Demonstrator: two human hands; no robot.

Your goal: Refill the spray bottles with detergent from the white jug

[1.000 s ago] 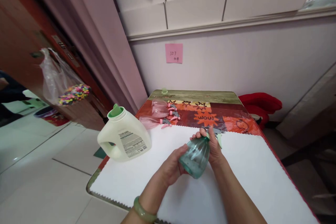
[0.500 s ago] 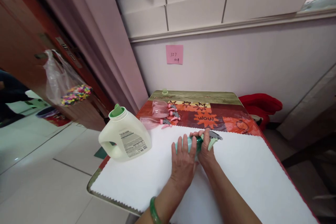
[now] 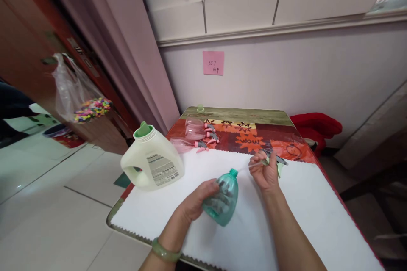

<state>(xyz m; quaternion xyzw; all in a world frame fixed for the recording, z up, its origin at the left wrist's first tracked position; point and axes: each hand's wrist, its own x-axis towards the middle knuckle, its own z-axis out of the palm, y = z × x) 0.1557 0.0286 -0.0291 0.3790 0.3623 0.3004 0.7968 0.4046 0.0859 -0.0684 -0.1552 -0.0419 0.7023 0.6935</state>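
- Left grip (image 3: pixel 197 198) wraps the teal spray bottle (image 3: pixel 226 198); right grip (image 3: pixel 266 174) pinches the trigger sprayer (image 3: pixel 280 162), toward two o'clock.
- Bottle looks light, slick, squeezable: hold mid-body.

head view | head-worn | facing forward, down | near, above table (image 3: pixel 241 114)

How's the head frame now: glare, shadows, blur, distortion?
Head view: small glare spot on the floor; soft shadow on the mat below the bottle; tube faint against the mat; fine print on the jug too small to read; lower right corner dark; door strongly slanted, probably wide-angle distortion.
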